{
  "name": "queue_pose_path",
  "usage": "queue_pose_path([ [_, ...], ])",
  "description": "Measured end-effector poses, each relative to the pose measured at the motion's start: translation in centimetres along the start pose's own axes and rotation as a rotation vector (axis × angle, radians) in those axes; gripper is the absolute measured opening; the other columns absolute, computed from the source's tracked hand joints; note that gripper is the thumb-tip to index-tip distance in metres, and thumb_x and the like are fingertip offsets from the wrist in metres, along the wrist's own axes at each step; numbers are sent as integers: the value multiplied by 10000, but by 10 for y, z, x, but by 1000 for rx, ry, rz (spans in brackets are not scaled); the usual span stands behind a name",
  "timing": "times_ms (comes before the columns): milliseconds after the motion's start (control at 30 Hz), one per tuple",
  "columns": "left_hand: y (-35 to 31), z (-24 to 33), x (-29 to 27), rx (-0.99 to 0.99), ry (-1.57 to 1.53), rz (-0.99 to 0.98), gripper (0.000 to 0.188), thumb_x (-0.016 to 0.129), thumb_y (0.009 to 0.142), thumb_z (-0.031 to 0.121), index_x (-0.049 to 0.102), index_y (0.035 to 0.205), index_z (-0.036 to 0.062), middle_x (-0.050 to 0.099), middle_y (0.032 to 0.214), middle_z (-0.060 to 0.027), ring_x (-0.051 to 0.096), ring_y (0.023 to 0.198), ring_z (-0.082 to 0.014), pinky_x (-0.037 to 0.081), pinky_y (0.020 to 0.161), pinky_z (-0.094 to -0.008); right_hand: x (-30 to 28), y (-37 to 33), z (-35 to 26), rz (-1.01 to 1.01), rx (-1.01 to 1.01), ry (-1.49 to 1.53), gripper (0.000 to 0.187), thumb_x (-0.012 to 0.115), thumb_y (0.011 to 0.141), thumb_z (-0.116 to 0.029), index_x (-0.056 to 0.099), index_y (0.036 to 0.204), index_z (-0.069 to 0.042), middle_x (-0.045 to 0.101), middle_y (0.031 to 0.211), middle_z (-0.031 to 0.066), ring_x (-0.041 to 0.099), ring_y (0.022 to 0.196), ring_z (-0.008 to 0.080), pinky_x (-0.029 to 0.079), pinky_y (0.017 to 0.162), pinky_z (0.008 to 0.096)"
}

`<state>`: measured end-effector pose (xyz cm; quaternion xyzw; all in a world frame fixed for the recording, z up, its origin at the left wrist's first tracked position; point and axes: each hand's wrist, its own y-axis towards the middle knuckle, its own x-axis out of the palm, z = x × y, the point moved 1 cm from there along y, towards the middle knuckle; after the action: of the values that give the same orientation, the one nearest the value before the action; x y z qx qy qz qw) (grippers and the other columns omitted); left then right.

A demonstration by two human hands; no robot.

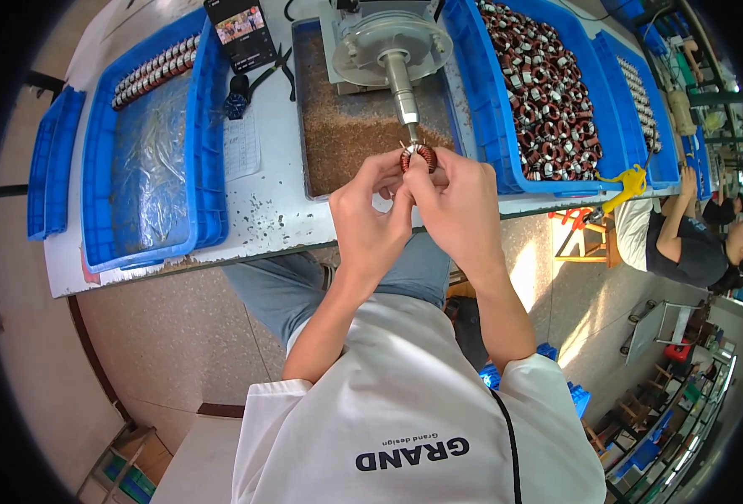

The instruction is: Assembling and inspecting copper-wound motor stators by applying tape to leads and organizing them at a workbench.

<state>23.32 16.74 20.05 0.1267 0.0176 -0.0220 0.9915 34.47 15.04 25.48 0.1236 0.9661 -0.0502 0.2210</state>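
Left hand (363, 210): it is pinching the reddish wound ring (428, 156) with close fingers.
Right hand (465, 197): it is holding the same ring.
Ring: it is sitting between the fingertips.
Spindle (398, 84): it is pointing toward the hands from ahead.
Blue bin (548, 186): it is standing right of them.

A broad white desk with a chipped, speckled top (287, 220) is standing on a smooth pale-grey floor (183, 336). Off the desk's near left corner, a narrow dark-brown strip (94, 359) is running alongside a pale flat surface (31, 336), possibly a wall. Beyond its near right edge, bright slanting patches of sunlight (586, 329) are lying near an orange-brown wooden stool-like frame (612, 244). Farther off that side, a flat grey wheeled trolley (644, 332) is standing, and long, crowded shelving (682, 412) is stretching away.
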Motion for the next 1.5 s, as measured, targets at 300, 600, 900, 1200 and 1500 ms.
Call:
queue_pose_path([
  [300, 1, -3, -2, -13, -31, -33, 333, 693, 779, -92, 705, 1109, -47, 775, 928, -100, 621, 694, -129, 480, 642, -232, 0, -3, -6, 39, -11, -115, 206, 654, 924, -109, 681, 848, 80, 624, 619, 65, 463, 527, 91, 374, 481, 250],
  [600, -15, 8, -23, 28, -13, -153, 416, 765, 764, -35, 707, 1176, -22, 769, 1026, -100, 654, 786, -168, 504, 695, -276, -2, -28, 14, -137, 213, 634, 225, 568, 948, -74, 654, 1087, 80, 733, 913, 167, 660, 730, 185, 507, 569, 267],
  [900, -25, 54, -30, 63, 92, -277, 486, 798, 752, -13, 723, 1233, -10, 749, 1044, -104, 641, 872, -156, 495, 725, -238, -9, -40, 73, -529, 185, 1101, 307, 471, 950, -88, 619, 1160, 81, 704, 1019, 192, 682, 891, 264, 563, 771, 359],
  [1200, -38, 64, -24, 271, 248, -179, 467, 832, 739, 28, 735, 1195, 2, 747, 1132, -112, 651, 861, -191, 492, 818, -294, -10, -44, 57, -676, 105, 1290, 298, 463, 947, -112, 657, 1074, 77, 705, 1023, 204, 683, 877, 280, 538, 868, 376],
  [1500, -41, 63, -34, 42, 112, -239, 356, 788, 794, 3, 737, 1145, -24, 754, 1094, -108, 647, 806, -162, 498, 782, -266, -16, -56, 44, -466, 110, 900, 246, 516, 964, -111, 687, 1041, 49, 729, 964, 173, 699, 859, 243, 552, 777, 329],
])
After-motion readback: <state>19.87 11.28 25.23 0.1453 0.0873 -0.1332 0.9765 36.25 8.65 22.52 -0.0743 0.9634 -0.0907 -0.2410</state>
